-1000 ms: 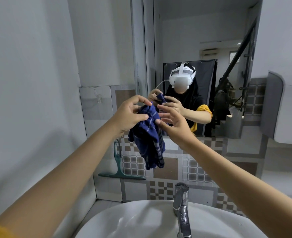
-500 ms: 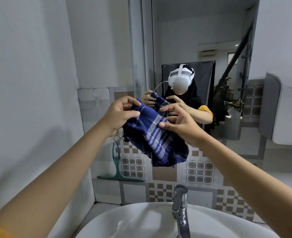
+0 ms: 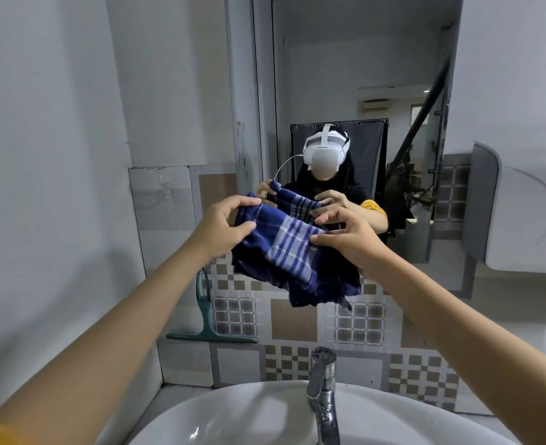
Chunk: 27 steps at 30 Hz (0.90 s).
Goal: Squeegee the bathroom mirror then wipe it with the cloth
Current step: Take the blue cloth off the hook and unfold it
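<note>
Single view, head-worn, wide-angle. Looks forward and slightly down from standing height, facing the mirror (image 3: 361,75) square-on above the sink (image 3: 249,412). Close range: both forearms run in from the lower corners. Tap (image 3: 323,390) at bottom centre. The headset itself shows reflected in the mirror.

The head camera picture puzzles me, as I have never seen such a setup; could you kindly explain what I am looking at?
The camera sits on a person's head, looking forward and down, so the two bare arms reaching in are that person's own. The left hand and right hand pinch a blue checked cloth, spread between them before the mirror, which reflects the person. A green squeegee leans on the tiled wall to the left. Below are a white basin and a metal tap.
</note>
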### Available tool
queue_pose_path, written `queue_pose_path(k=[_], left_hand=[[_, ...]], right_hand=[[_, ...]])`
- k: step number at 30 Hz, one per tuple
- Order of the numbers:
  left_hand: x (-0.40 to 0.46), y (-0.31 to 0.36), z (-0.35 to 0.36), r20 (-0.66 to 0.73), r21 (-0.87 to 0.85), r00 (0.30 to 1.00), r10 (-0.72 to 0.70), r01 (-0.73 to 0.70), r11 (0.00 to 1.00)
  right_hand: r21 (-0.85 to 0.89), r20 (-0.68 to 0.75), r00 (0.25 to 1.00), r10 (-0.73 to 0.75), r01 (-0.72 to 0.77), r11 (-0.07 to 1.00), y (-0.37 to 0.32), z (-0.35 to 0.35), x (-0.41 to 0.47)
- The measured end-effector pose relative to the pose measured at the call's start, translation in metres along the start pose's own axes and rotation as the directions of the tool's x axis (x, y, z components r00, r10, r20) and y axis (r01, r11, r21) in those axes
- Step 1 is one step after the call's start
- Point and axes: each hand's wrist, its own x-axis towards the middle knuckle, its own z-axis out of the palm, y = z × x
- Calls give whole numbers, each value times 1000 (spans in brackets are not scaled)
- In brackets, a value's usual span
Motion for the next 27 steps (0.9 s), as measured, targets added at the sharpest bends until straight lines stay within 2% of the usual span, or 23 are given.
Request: queue_pose_path(k=[2, 5, 7, 10, 13, 15, 17, 20, 24, 27], left_hand=[[-3, 3, 5, 49, 172, 998, 38, -46, 984], [-5, 13, 13, 85, 376, 988, 126, -149, 915], [-5, 19, 18, 92, 417, 982, 165, -189, 889], [-8, 27, 28, 150, 428, 967, 207, -252, 868], [-11, 30, 37, 218, 303, 955, 203, -264, 916], [-15, 32, 41, 257, 108, 957, 137, -169, 980], [-17, 33, 45, 288, -86, 955, 66, -43, 995], [-16, 32, 48, 302, -162, 953, 31, 20, 987], [-9, 30, 46, 176, -310, 984, 37, 20, 951], [3, 30, 47, 27, -282, 999, 17, -8, 959]], right_hand=[[-3, -154, 987, 46, -47, 999, 4, 6, 3], [86, -281, 950, 135, -115, 990, 8, 17, 7], [184, -314, 928, 199, -146, 972, 10, 24, 10], [339, -281, 921, 271, -169, 926, 9, 32, 10], [469, -194, 937, 290, -171, 866, 9, 33, 10], [543, -99, 954, 283, -187, 818, 9, 30, 10], [543, -55, 967, 249, -180, 820, 9, 27, 10], [546, -73, 971, 229, -153, 824, 8, 25, 13], [584, -142, 965, 221, -99, 806, 4, 18, 23], [558, -227, 951, 210, -50, 829, -5, 14, 26]])
